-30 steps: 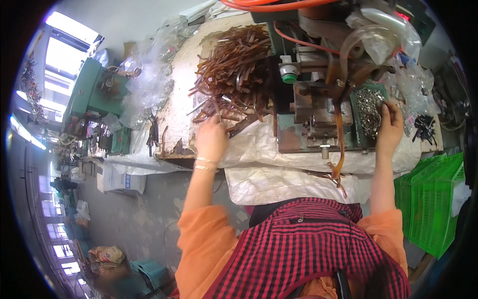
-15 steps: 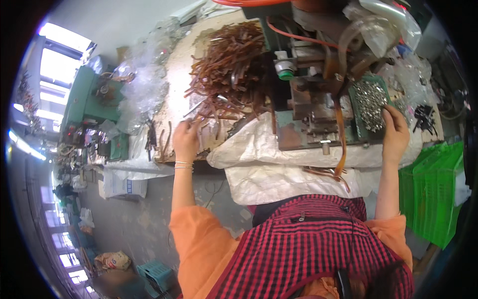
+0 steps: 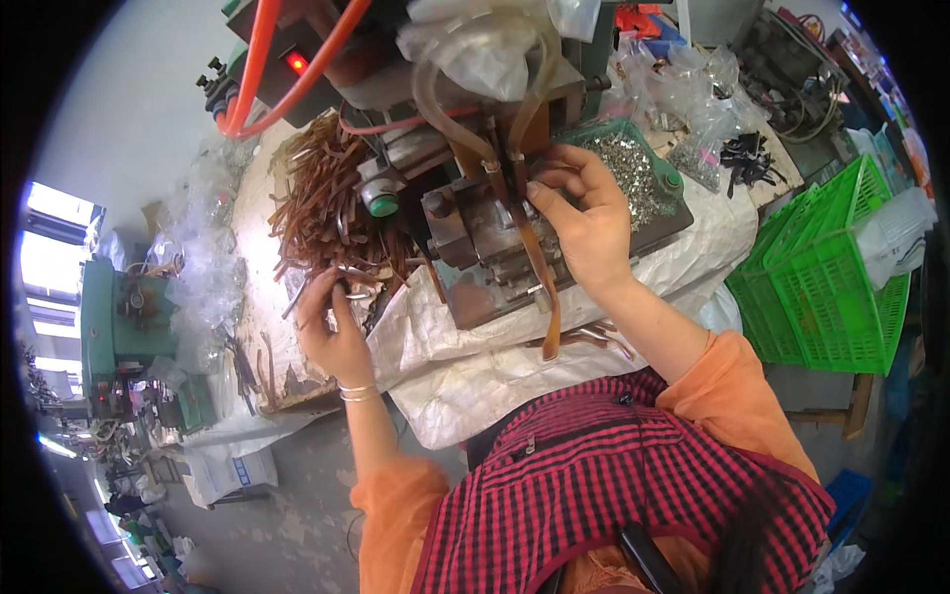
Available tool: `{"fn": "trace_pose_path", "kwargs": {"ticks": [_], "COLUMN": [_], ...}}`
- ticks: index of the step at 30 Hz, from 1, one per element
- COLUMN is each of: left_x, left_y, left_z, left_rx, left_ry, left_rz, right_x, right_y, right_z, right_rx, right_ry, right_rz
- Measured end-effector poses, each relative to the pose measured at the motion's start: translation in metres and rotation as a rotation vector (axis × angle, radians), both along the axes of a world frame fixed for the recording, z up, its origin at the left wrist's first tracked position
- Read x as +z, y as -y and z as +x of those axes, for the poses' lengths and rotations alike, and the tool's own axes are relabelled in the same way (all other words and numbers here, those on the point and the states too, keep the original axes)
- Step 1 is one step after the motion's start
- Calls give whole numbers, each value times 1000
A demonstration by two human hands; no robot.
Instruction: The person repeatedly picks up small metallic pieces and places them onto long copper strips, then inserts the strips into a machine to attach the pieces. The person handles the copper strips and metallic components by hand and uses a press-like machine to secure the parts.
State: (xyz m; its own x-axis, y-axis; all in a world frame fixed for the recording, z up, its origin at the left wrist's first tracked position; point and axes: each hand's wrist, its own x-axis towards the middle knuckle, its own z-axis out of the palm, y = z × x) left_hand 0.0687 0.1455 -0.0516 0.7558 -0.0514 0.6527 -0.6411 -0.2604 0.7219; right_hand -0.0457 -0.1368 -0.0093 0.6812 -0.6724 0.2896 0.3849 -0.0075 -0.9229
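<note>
My right hand point(image 3: 594, 223) is at the front of a machine point(image 3: 475, 223), thumb and forefinger drawn together beside its working head. Whatever lies between those fingertips is too small to make out. A brown strip point(image 3: 535, 262) runs down from the head and hangs over the front edge. My left hand point(image 3: 332, 332) rests at the near edge of a heap of brown strips point(image 3: 322, 193), fingers curled in among the loose ends. What it pinches is unclear. Small shiny metal pieces point(image 3: 628, 168) fill a green tray point(image 3: 670, 206) just right of my right hand.
White woven sheeting point(image 3: 426, 332) drapes over the bench front, with a few brown strips point(image 3: 599, 339) on it. Clear plastic bags point(image 3: 213, 208) line the left side. Green crates point(image 3: 802, 267) stand at right, near black pieces point(image 3: 749, 158). Orange hoses point(image 3: 259, 69) hang above.
My right hand has gone from the tray of metal pieces leftward to the machine's head. My left hand stays by the strip heap, its fingers curling. The whole view has shifted.
</note>
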Motion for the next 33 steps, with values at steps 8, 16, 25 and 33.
{"fn": "trace_pose_path", "kwargs": {"ticks": [8,16,25,33], "left_x": [76,61,58,38], "left_y": [100,132,132,27], "left_z": [-79,-73,-75,-99], "left_rx": [-384,-472,-479,172], "left_ry": [558,677,640,532], "left_rz": [272,314,324,484], "right_x": [47,-43,-58,-76], "right_y": [-20,101,109,129], "right_z": [-27,-39,-23,-38], "right_rx": [173,-390,-212,-423], "right_ry": [-11,-717,-379,-454], "right_rz": [79,-1131,-1345,-572]}}
